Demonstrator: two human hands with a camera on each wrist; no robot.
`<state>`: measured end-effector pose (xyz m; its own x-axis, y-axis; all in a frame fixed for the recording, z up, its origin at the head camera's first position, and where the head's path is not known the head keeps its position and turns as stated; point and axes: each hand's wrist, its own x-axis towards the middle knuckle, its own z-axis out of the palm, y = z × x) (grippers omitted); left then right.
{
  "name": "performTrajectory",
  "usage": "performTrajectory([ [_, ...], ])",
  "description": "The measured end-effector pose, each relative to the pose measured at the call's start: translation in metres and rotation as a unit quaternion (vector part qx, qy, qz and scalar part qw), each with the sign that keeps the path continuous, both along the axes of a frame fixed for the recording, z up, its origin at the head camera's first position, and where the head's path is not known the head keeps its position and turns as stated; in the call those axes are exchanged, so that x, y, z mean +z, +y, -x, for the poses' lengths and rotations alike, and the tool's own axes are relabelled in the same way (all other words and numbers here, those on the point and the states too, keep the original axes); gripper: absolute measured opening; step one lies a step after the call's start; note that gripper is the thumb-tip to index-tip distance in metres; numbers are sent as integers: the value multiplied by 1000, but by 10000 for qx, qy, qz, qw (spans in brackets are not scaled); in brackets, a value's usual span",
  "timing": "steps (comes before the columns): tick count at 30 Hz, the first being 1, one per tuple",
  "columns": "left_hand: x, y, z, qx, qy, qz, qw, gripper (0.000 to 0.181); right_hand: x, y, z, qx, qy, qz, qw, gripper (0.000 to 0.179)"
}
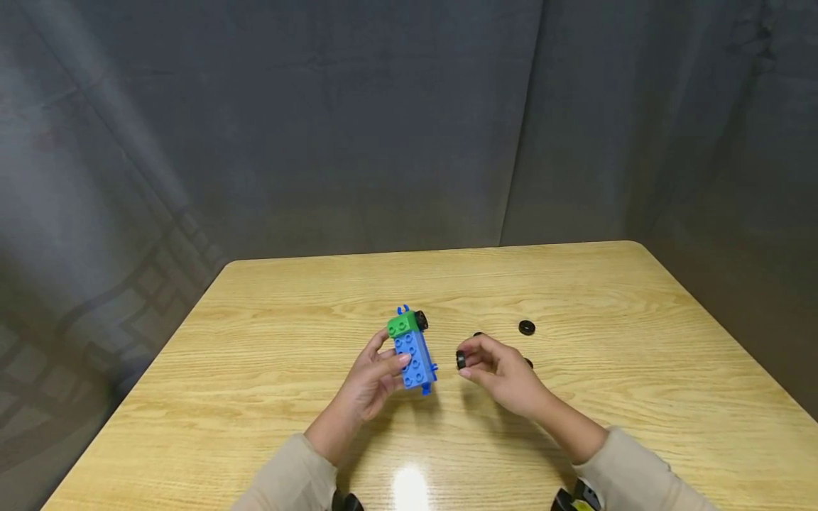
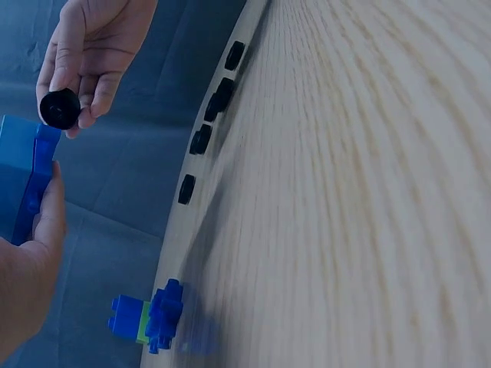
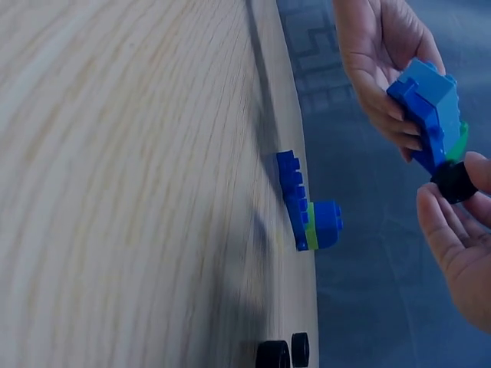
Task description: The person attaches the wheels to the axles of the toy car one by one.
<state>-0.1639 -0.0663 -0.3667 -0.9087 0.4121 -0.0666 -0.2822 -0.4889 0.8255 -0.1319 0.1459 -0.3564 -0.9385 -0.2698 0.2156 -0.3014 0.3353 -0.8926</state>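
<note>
My left hand [image 1: 375, 376] grips a toy vehicle of blue and green building blocks [image 1: 418, 362], raised above the table and tilted. One black wheel [image 1: 421, 321] sits on its far end, by the green block [image 1: 401, 325]; blue axle stubs stick out bare at the near end. To the right, my right hand [image 1: 505, 369] pinches a loose black wheel [image 1: 461, 360] between thumb and fingers, apart from the vehicle. In the left wrist view this wheel [image 2: 60, 109] shows its round face beside the blue blocks [image 2: 19, 172].
Several black wheels lie on the table, one [image 1: 527, 327] beyond my right hand and others partly hidden by it. A second blue and green block piece [image 3: 303, 205] stands on the wooden table [image 1: 307, 305]; the left hand mostly hides it in the head view. Grey curtains hang behind.
</note>
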Motion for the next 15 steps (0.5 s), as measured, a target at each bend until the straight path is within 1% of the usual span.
performTrajectory([
  [9,1,5,-1,-15,-5,0,10000,59,-1,-4,-1,257,24,197,9995,23],
  [15,2,6,-2,-37,10,41,10000,61,-1,-7,-2,319,-96,349,9988,23],
])
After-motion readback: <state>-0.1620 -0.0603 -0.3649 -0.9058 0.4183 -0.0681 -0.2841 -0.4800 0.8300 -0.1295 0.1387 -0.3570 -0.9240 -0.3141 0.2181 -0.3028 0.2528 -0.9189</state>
